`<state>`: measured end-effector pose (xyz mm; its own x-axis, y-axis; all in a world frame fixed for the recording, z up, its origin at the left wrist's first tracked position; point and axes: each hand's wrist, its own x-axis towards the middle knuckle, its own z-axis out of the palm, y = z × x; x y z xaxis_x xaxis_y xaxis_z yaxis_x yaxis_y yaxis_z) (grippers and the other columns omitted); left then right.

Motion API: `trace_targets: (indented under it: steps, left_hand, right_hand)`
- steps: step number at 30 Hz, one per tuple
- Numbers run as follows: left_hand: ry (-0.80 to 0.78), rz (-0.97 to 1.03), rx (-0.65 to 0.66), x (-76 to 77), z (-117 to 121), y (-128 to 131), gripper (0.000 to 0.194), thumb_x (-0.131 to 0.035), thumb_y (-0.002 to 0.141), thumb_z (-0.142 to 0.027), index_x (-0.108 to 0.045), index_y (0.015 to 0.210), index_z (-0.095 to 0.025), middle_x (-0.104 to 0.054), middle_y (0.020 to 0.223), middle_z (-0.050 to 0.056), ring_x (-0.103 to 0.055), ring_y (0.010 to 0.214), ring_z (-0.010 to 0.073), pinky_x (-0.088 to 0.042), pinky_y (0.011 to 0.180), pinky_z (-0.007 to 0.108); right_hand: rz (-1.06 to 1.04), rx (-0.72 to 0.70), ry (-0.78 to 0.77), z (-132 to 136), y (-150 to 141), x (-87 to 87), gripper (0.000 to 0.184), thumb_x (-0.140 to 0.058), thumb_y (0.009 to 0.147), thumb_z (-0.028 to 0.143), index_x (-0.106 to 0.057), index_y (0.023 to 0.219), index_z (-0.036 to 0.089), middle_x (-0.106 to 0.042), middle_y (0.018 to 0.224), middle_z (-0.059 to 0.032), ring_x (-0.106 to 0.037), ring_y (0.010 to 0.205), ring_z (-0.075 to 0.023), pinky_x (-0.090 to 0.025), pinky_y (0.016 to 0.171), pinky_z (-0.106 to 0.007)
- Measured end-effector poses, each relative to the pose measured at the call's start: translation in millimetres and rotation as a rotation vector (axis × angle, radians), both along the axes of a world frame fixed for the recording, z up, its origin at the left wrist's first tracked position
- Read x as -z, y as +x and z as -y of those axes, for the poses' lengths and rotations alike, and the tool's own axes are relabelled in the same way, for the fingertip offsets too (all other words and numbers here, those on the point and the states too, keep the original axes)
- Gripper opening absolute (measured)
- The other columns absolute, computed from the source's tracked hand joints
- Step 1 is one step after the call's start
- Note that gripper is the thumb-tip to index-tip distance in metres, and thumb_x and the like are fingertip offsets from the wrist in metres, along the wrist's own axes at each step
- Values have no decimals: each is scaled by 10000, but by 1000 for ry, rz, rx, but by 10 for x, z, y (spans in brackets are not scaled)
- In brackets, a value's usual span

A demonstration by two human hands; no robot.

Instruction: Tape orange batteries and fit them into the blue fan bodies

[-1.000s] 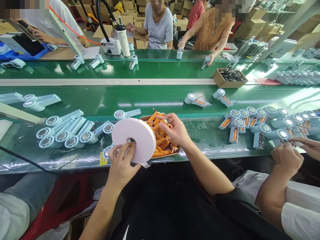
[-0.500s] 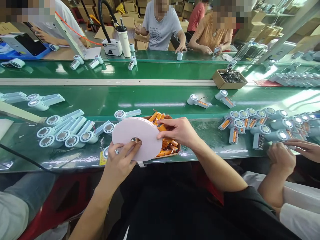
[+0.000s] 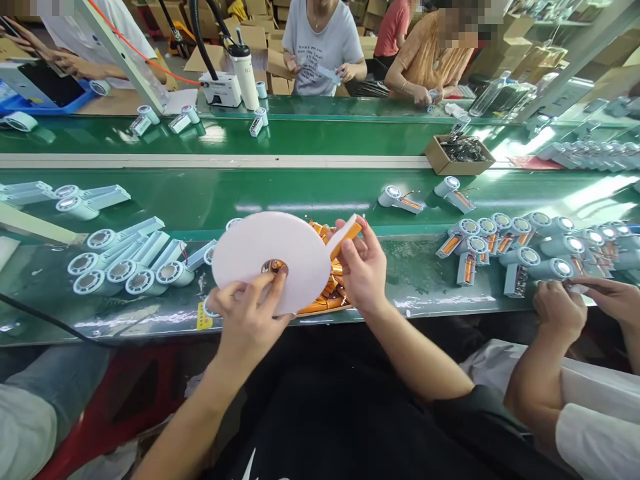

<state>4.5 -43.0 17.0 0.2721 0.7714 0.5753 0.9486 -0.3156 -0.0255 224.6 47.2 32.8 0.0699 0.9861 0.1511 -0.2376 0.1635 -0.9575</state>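
Note:
A large white roll of tape (image 3: 260,243) is gripped by my left hand (image 3: 250,303), fingers at its central hole. My right hand (image 3: 365,267) pinches an orange-wrapped battery (image 3: 351,233) at the roll's right edge. A white strip lies along the battery and runs toward the roll. Behind and below the roll, partly hidden by it, is a box of orange batteries (image 3: 327,297) with wires.
Pale blue fan housings (image 3: 123,270) lie in a cluster at left; others with orange batteries fitted (image 3: 470,247) stand at right. A small carton (image 3: 457,163) of dark parts sits on the green line. A co-worker's hands (image 3: 563,307) work at right; several people sit opposite.
My right hand has drawn the battery up and right, out from over the box, with the white strip now on it. The roll has risen and turned more face-on.

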Motion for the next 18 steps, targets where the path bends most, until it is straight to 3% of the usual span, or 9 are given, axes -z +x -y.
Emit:
trace_targets:
  steps: [3, 4, 5, 6, 8, 10, 12, 14, 18]
  left_hand:
    - [-149, 72, -3, 170, 105, 148, 651, -856, 818, -358, -683, 1443, -301, -756, 1195, 87, -589, 1000, 354, -494, 893, 566]
    - [-230, 85, 23, 177, 93, 164, 708, -886, 771, -353, -684, 1449, -310, -755, 1210, 87, -606, 1016, 362, -507, 913, 576]
    - [-342, 92, 73, 150, 41, 158, 806, -920, 717, -366, -665, 1479, -315, -747, 1261, 90, -619, 1070, 384, -517, 950, 592]
    - [-473, 102, 139, 94, -55, 131, 917, -952, 661, -397, -634, 1518, -320, -729, 1329, 95, -616, 1154, 414, -521, 998, 610]
    - [-706, 160, 249, -75, -379, 20, 1008, -964, 623, -490, -600, 1550, -331, -684, 1444, 87, -575, 1316, 423, -519, 1100, 592]
    - [-780, 258, 238, -237, -831, -144, 735, -820, 811, -569, -657, 1483, -317, -681, 1460, 71, -577, 1367, 353, -507, 1163, 516]
    - [-757, 271, 97, -309, -1314, -325, 448, -539, 1045, -473, -719, 1380, -236, -713, 1396, 90, -620, 1309, 292, -504, 1158, 466]
    - [-775, 160, -39, -272, -1726, -496, 395, -462, 1089, -349, -758, 1282, -173, -738, 1332, 109, -647, 1222, 279, -515, 1113, 462]
    - [-868, -8, -90, -93, -2214, -719, 212, -651, 1033, -308, -763, 1038, -127, -769, 1092, 79, -690, 994, 215, -579, 950, 420]
  right_hand:
    - [-23, 160, 47, -142, 351, -7, 509, -851, 800, 505, -658, 1245, 352, -812, 1154, -86, -764, 1179, -348, -640, 1022, -565]
    - [-39, 277, 115, -248, 538, -49, 460, -878, 776, 477, -675, 1170, 355, -810, 1108, -72, -764, 1169, -337, -634, 1033, -552]
    - [-78, 437, 207, -363, 725, -101, 448, -877, 769, 484, -674, 1142, 342, -794, 1140, -64, -757, 1184, -329, -617, 1068, -557]
    - [-102, 503, 245, -471, 889, -151, 454, -846, 797, 522, -659, 1172, 348, -768, 1236, -55, -727, 1251, -306, -576, 1141, -551]
    - [-100, 506, 251, -602, 1091, -214, 471, -882, 795, 482, -669, 1201, 376, -756, 1277, -58, -722, 1247, -300, -580, 1134, -558]
    - [-77, 437, 235, -577, 1116, -199, 532, -937, 757, 419, -683, 1222, 366, -786, 1191, -57, -748, 1193, -305, -634, 1035, -566]
    - [-53, 394, 226, -426, 1059, -118, 589, -969, 718, 376, -698, 1239, 333, -811, 1063, -38, -783, 1121, -308, -683, 902, -536]
    - [-15, 405, 219, -231, 1049, -11, 569, -971, 718, 356, -725, 1231, 325, -820, 989, -16, -810, 1063, -314, -703, 819, -513]
    - [119, 472, 155, 16, 1321, 156, 434, -941, 770, 350, -771, 1165, 410, -830, 982, 1, -818, 1056, -328, -703, 887, -589]
